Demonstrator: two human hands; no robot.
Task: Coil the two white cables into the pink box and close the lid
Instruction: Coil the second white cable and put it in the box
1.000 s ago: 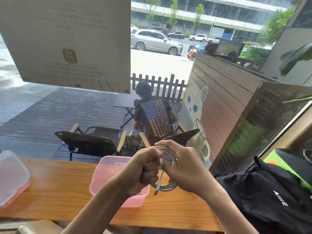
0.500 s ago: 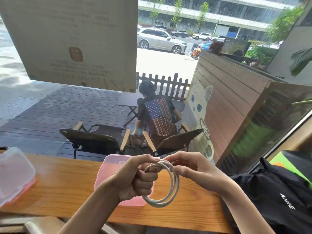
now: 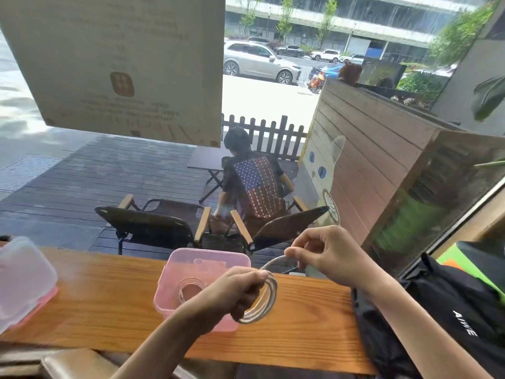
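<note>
An open pink box (image 3: pixel 175 272) stands on the wooden counter with one coiled white cable (image 3: pixel 183 286) lying inside it. My left hand (image 3: pixel 240 291) grips a second white cable coil (image 3: pixel 263 305) just right of the box, above the counter. My right hand (image 3: pixel 330 253) is higher and to the right, pinching the loose end of that cable (image 3: pixel 273 262) between thumb and finger. The clear lid with a pink rim (image 3: pixel 21 280) lies at the far left of the counter.
The wooden counter (image 3: pixel 109 302) runs along a window. A black bag (image 3: pixel 451 318) lies at the right end, touching the counter edge. Behind the glass are chairs and a seated person. A brown seat edge (image 3: pixel 71 365) shows below the counter.
My right hand has lifted up and to the right, drawing the cable's end away from the coil. My left hand has lowered the coil beside the box.
</note>
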